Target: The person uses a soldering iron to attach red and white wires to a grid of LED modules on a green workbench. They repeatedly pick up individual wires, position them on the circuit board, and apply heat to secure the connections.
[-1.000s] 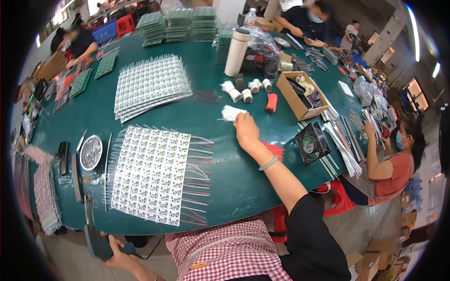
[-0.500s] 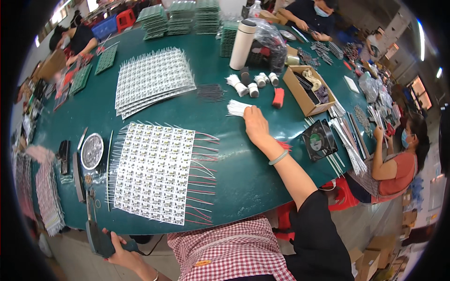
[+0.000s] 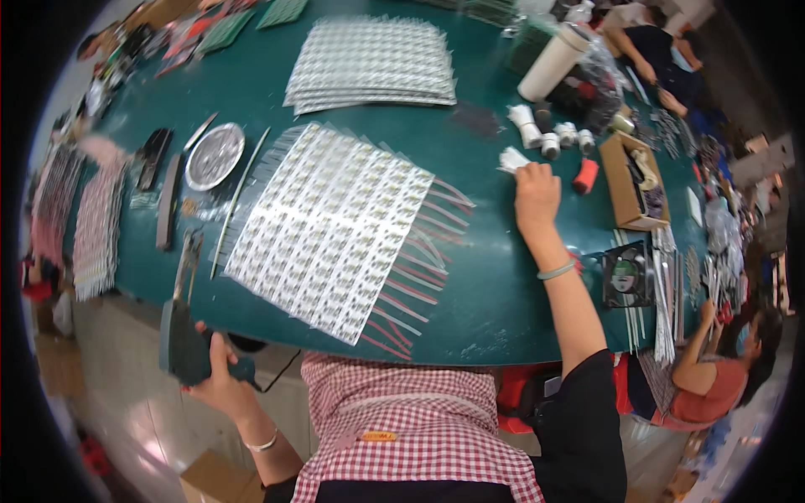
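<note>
My left hand [image 3: 220, 381] is closed round the handle of a dark pistol-shaped soldering gun [image 3: 178, 345] at the table's near left edge. Its metal tip points away from me, and a black cord trails from the handle. Out to the right, my right hand [image 3: 538, 199] has its fingers closed on a bundle of thin white wires [image 3: 512, 158] lying on the table; the fingertips are partly hidden. Between my hands lies a sheet of small white circuit boards [image 3: 331, 230], set at a slant. Red and white wires [image 3: 423, 281] stick out along its right side.
Behind the sheet is a stack of similar boards [image 3: 369, 63]. A round metal dish [image 3: 215, 157] stands left. Beyond my right hand are a pale flask [image 3: 553, 64], a red wire bundle [image 3: 586, 176], an open cardboard box [image 3: 619, 180] and a small fan [image 3: 627, 277]. Co-workers sit at right.
The whole view has tilted and turned, so the table things appear higher and mostly farther right. Both hands keep their hold on the soldering gun and the white wires.
</note>
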`<move>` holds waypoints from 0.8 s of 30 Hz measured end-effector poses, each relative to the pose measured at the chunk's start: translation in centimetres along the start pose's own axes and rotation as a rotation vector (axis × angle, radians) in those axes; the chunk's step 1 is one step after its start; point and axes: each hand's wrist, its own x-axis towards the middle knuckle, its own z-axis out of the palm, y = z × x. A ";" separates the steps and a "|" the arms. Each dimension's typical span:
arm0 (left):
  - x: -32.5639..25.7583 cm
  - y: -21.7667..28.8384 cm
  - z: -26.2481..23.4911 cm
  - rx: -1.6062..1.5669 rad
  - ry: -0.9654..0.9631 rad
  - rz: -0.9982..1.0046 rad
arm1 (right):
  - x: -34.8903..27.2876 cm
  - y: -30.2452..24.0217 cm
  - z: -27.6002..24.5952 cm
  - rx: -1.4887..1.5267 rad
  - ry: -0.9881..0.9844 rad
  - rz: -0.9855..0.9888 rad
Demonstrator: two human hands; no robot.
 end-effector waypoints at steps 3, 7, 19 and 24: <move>-0.5 0.0 -0.7 -0.016 -0.020 0.022 | -0.1 0.0 0.1 0.079 0.085 -0.005; -1.5 0.4 -1.4 -0.031 -0.017 -0.045 | -0.2 -0.2 0.0 0.135 0.187 0.017; -4.9 1.6 -1.4 0.052 -0.144 -0.158 | -0.7 -0.1 0.4 0.201 0.208 0.119; -5.2 1.5 -2.2 0.068 -0.180 -0.179 | -0.5 -0.7 -0.2 0.186 0.196 0.109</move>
